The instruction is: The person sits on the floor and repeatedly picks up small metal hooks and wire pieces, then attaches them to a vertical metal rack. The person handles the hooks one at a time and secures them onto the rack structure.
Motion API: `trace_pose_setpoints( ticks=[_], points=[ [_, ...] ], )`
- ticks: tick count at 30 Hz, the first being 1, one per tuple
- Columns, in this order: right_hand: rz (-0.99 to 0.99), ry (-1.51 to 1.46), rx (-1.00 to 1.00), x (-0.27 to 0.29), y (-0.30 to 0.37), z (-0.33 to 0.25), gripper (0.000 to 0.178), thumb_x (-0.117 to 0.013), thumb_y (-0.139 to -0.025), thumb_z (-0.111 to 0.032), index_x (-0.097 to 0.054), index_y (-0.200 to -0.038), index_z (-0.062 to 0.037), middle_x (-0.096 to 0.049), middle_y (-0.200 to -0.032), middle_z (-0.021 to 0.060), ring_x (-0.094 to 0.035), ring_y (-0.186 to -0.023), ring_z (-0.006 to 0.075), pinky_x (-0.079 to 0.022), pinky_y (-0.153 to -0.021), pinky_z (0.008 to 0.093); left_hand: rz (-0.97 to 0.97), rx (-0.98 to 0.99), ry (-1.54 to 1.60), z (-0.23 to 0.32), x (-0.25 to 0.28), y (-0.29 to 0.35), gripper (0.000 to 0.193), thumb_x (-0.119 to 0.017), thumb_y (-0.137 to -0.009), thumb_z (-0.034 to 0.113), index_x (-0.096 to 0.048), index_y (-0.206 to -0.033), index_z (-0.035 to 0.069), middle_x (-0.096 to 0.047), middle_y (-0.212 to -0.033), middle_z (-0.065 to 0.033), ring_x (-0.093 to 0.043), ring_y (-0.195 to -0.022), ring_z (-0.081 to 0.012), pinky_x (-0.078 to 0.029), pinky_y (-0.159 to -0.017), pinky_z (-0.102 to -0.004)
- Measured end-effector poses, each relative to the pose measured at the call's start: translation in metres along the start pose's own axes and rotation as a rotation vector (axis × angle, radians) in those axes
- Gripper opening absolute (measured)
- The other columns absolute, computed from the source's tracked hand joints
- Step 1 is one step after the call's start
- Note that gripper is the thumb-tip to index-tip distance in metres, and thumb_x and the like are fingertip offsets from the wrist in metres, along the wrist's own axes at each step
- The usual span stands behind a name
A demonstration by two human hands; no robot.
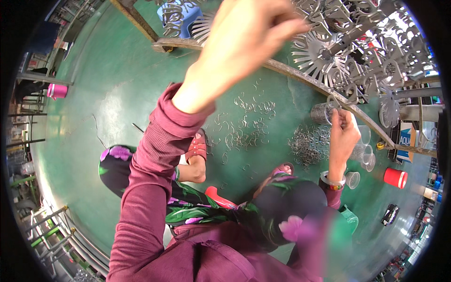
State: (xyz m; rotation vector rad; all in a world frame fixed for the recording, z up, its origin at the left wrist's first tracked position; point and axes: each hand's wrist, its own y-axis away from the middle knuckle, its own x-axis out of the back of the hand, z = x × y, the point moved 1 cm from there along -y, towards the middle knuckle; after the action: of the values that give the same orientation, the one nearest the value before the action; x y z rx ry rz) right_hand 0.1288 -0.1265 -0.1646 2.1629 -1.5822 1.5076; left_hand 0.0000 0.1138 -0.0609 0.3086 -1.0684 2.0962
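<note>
My left hand (251, 47) is raised at the top, close to a rack of grey metal parts (361, 51). Its fingers look curled toward the thumb; motion blur and the frame edge hide what they hold, if anything. Lower on the right, my right hand (344, 134) pinches a thin metal ring (333, 102) at its fingertips. Just beside it lies a clear plastic cup (319, 113) filled with small metal pieces. Thin curved wire clips (244, 134) are scattered over the floor, and a denser pile of them (307, 143) sits left of my right wrist.
A metal frame bar (305, 80) crosses under the rack. Several clear cups (361, 152) stand right of my right hand, with a red container (395, 178) beyond. A blue plastic stool (188, 19) bears hooks at the top. Green floor (117, 94) spreads left; a pink bucket (57, 91) stands there.
</note>
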Motion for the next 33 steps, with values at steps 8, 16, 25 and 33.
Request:
trace_pose_setpoints(
  ticks=[8,16,25,33],
  points=[
    [0.033,0.168,-0.021,-0.006,0.000,-0.006,0.010,-0.061,-0.085,-0.007,-0.055,-0.082,0.0004,-0.051,-0.071,0.0106,-0.050,-0.059,0.0231,-0.041,-0.056,0.0359,-0.538,0.652,-0.128,-0.224,-0.120,0.156,0.014,-0.070,-0.075,0.016,-0.071,-0.086,0.008,-0.069,-0.081,-0.0098,-0.067,-0.077,-0.0223,-0.052,-0.072,-0.0332],
    [-0.018,0.240,0.038,-0.003,0.003,-0.009,0.007,-0.063,-0.083,-0.003,-0.056,-0.083,0.0008,-0.051,-0.070,0.0074,-0.046,-0.057,0.0183,-0.037,-0.051,0.0308,-0.736,0.228,-0.489,-0.212,-0.221,0.240,0.061,-0.060,-0.071,0.003,-0.048,-0.130,0.010,-0.044,-0.134,-0.0114,-0.041,-0.121,-0.0326,-0.037,-0.098,-0.0422],
    [0.033,0.264,0.049,-0.002,-0.001,0.001,0.010,-0.066,-0.081,-0.003,-0.058,-0.080,0.0014,-0.049,-0.066,0.0065,-0.043,-0.056,0.0180,-0.036,-0.051,0.0299,-0.607,0.292,-0.394,-0.210,-0.233,0.244,0.037,-0.058,-0.077,0.005,-0.057,-0.114,0.003,-0.056,-0.113,-0.0115,-0.049,-0.108,-0.0292,-0.041,-0.090,-0.0405],
    [0.011,0.194,0.049,-0.006,-0.009,-0.003,0.009,-0.067,-0.080,-0.004,-0.060,-0.081,0.0010,-0.053,-0.069,0.0074,-0.048,-0.056,0.0183,-0.038,-0.051,0.0298,-0.429,0.468,-0.415,-0.231,-0.275,0.221,0.011,-0.063,-0.080,0.016,-0.062,-0.083,0.006,-0.059,-0.087,-0.0106,-0.055,-0.093,-0.0284,-0.048,-0.078,-0.0399]
  ],
)
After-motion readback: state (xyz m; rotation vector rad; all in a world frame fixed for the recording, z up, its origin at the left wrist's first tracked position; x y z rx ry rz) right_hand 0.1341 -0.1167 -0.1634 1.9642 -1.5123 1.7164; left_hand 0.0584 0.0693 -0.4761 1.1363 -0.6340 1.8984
